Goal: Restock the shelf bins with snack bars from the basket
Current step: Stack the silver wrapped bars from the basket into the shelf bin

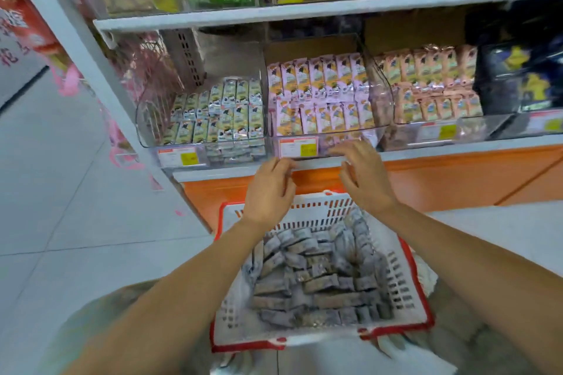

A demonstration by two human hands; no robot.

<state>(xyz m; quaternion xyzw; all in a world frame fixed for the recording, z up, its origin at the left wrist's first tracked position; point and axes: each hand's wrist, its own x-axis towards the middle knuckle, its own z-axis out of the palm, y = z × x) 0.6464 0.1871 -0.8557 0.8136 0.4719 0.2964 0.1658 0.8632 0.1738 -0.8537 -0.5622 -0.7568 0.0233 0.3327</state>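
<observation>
Hands: left hand (269,189) and right hand (364,175) empty, fingers loosely curled, at pink bin (323,140) front lip
Snack bars (316,283): heaped in basket (405,298), 6 o'clock of bins
Handling: judged light, slippery wrappers, crushable; grip across middle

Two bare forearms, no sleeves in sight

The left hand (269,192) and right hand (367,175) wear no gloves, rings or watch; below them, blurred grey-green trousers (100,313) cover the knees.
</observation>
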